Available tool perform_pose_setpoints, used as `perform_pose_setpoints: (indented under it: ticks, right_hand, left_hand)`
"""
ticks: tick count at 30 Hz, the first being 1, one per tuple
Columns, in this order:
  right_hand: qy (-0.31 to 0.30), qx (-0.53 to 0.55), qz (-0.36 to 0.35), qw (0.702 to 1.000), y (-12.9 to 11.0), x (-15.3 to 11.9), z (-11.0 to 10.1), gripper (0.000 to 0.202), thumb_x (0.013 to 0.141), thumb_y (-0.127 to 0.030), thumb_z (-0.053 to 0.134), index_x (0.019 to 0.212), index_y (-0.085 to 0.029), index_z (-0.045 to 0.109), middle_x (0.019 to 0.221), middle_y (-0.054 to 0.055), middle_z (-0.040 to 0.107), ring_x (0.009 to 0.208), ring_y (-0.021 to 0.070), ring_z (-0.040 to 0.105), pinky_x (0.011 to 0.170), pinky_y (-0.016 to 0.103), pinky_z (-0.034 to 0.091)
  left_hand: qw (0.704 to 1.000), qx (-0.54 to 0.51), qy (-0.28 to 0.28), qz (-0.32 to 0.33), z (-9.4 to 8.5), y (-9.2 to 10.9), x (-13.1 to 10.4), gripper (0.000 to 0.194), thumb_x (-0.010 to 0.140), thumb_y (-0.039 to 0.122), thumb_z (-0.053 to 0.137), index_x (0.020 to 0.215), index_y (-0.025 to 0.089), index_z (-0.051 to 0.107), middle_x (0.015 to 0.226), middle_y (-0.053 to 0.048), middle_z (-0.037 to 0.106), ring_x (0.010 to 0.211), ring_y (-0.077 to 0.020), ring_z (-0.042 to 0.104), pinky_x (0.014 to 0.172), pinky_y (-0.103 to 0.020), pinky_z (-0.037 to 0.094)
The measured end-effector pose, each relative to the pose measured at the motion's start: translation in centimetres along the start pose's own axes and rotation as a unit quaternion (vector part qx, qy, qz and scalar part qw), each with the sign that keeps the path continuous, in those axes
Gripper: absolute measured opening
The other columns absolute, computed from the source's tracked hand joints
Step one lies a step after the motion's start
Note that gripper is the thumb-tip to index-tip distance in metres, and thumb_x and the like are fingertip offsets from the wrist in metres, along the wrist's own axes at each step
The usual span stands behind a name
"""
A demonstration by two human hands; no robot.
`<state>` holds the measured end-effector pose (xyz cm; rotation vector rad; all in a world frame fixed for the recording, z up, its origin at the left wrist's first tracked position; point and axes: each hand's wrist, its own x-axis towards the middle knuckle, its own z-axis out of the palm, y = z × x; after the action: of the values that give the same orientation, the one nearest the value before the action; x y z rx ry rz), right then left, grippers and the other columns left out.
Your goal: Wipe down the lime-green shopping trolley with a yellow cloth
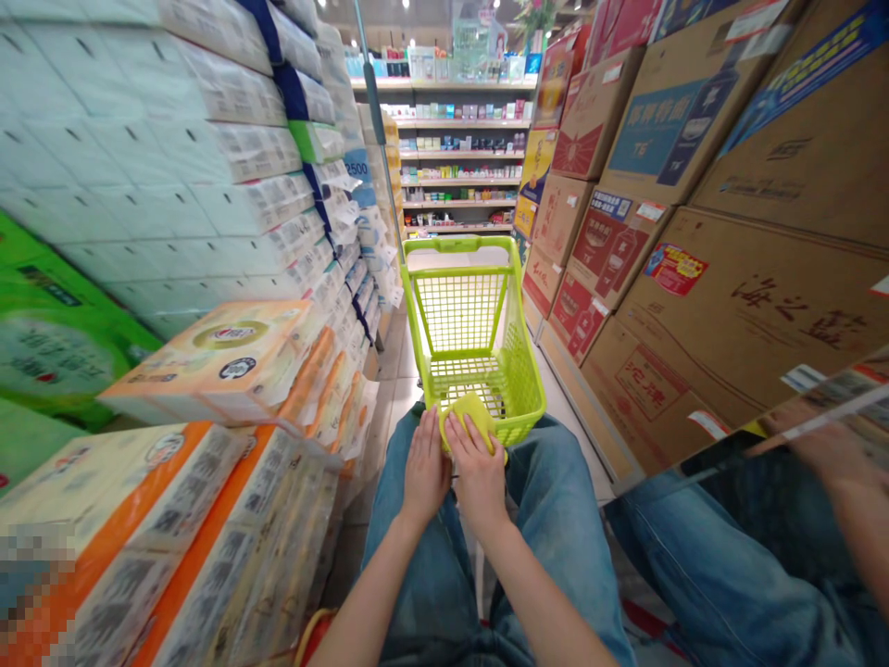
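Observation:
A lime-green plastic shopping basket [524, 371] with grid walls stands between my knees, its handle bar on the far side. My right hand [478, 468] presses a folded yellow cloth [472, 409] against the basket's near rim, fingers over the cloth. Beside it, my left hand [426, 468] lies along the near left corner of the basket with its fingers stretched out and close together. The left thumb and the underside of both hands are hidden. Nothing shows inside the basket except its grid floor.
Stacked tissue packs [229, 352] rise close on the left. Cardboard cartons [764, 287] line the right side, with a mirror-like panel [784, 491] low down reflecting jeans and a hand. Shelves [458, 153] of small goods stand at the aisle's end. A thin grey pole [375, 102] rises behind the basket.

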<state>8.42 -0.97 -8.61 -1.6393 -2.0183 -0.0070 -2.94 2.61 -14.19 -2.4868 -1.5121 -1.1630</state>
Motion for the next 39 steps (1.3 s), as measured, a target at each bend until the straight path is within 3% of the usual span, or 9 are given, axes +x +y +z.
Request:
perform_pose_setpoints:
  ticks: [3, 6, 9, 12, 16, 19, 24, 30, 39]
  right_hand:
    - [0.014, -0.014, -0.013, 1.000, 4.3, -0.9, -1.4, 0.074, 0.080, 0.002, 0.040, 0.148, -0.027, 0.040, 0.148, 0.003, 0.050, 0.141, 0.0155, 0.038, 0.108, 0.039, 0.027]
    - [0.062, -0.042, 0.054, 0.996, 9.6, -1.5, -3.3, 0.079, 0.074, 0.005, 0.038, 0.147, -0.026, 0.042, 0.147, 0.002, 0.051, 0.141, 0.0150, 0.039, 0.109, 0.038, 0.026]
    - [0.084, -0.051, 0.118, 0.988, 11.9, -1.4, -4.4, 0.079, 0.073, 0.005, 0.038, 0.146, -0.026, 0.044, 0.147, 0.002, 0.052, 0.140, 0.0155, 0.040, 0.106, 0.037, 0.029]
    - [0.078, -0.057, 0.129, 0.987, 9.3, -1.0, -3.5, 0.077, 0.076, 0.004, 0.037, 0.146, -0.025, 0.043, 0.147, 0.004, 0.051, 0.141, 0.0181, 0.039, 0.104, 0.040, 0.028]
    - [0.021, -0.020, 0.057, 0.998, 2.2, -0.1, -0.9, 0.068, 0.084, 0.001, 0.036, 0.146, -0.027, 0.043, 0.149, 0.001, 0.048, 0.141, 0.0193, 0.039, 0.103, 0.042, 0.028]
    - [-0.006, 0.018, 0.023, 1.000, -0.7, 0.4, -0.1, 0.061, 0.089, -0.004, 0.038, 0.144, -0.027, 0.045, 0.149, 0.000, 0.048, 0.140, 0.0199, 0.040, 0.102, 0.041, 0.029]
    - [-0.015, 0.015, -0.008, 1.000, 3.5, -0.4, -2.1, 0.069, 0.083, 0.002, 0.038, 0.145, -0.028, 0.045, 0.148, 0.002, 0.050, 0.140, 0.0145, 0.039, 0.106, 0.037, 0.027]
    - [0.055, -0.048, 0.118, 0.990, 10.4, -1.0, -4.4, 0.077, 0.075, 0.006, 0.037, 0.145, -0.026, 0.045, 0.146, 0.003, 0.053, 0.139, 0.0158, 0.041, 0.105, 0.038, 0.028]
    - [0.014, -0.013, 0.019, 1.000, 0.1, 0.4, 0.4, 0.056, 0.093, -0.008, 0.038, 0.146, -0.027, 0.043, 0.150, 0.004, 0.047, 0.140, 0.0198, 0.040, 0.105, 0.042, 0.026]
  left_hand:
    - [1.000, -0.004, 0.010, -0.003, 0.2, 0.1, 0.0, 0.078, 0.087, 0.005, 0.040, 0.157, 0.017, 0.007, 0.159, -0.016, 0.030, 0.150, -0.0273, 0.021, 0.116, -0.054, 0.034]
    - [1.000, -0.007, 0.015, -0.009, 0.4, 0.2, 0.1, 0.078, 0.087, 0.004, 0.040, 0.157, 0.018, 0.008, 0.159, -0.016, 0.031, 0.150, -0.0274, 0.022, 0.116, -0.054, 0.034]
    - [1.000, -0.009, 0.016, -0.013, 0.5, 0.4, 0.1, 0.077, 0.088, 0.005, 0.039, 0.157, 0.018, 0.008, 0.159, -0.015, 0.030, 0.150, -0.0277, 0.022, 0.117, -0.054, 0.033]
    - [1.000, -0.010, 0.018, -0.020, 0.6, 0.5, 0.1, 0.078, 0.087, 0.004, 0.040, 0.157, 0.017, 0.007, 0.160, -0.015, 0.028, 0.150, -0.0277, 0.020, 0.117, -0.054, 0.032]
    - [1.000, -0.015, 0.010, -0.018, 0.5, 0.3, 0.0, 0.075, 0.088, 0.007, 0.040, 0.156, 0.015, 0.009, 0.160, -0.016, 0.027, 0.150, -0.0287, 0.019, 0.118, -0.054, 0.032]
    - [1.000, -0.018, -0.002, -0.011, 0.2, 0.0, 0.0, 0.071, 0.091, 0.012, 0.041, 0.156, 0.014, 0.013, 0.161, -0.017, 0.025, 0.150, -0.0309, 0.020, 0.117, -0.054, 0.033]
    - [1.000, -0.014, 0.003, -0.003, 0.1, 0.0, 0.0, 0.076, 0.088, 0.007, 0.041, 0.156, 0.017, 0.009, 0.160, -0.016, 0.029, 0.150, -0.0287, 0.021, 0.116, -0.055, 0.033]
    - [1.000, -0.006, 0.011, -0.011, 0.5, 0.7, 0.2, 0.080, 0.086, 0.003, 0.041, 0.157, 0.017, 0.007, 0.160, -0.016, 0.028, 0.150, -0.0274, 0.019, 0.118, -0.053, 0.032]
    - [0.999, -0.022, 0.019, -0.020, 0.6, 0.9, 0.0, 0.073, 0.092, 0.011, 0.042, 0.156, 0.016, 0.007, 0.160, -0.019, 0.025, 0.150, -0.0311, 0.019, 0.117, -0.055, 0.032]
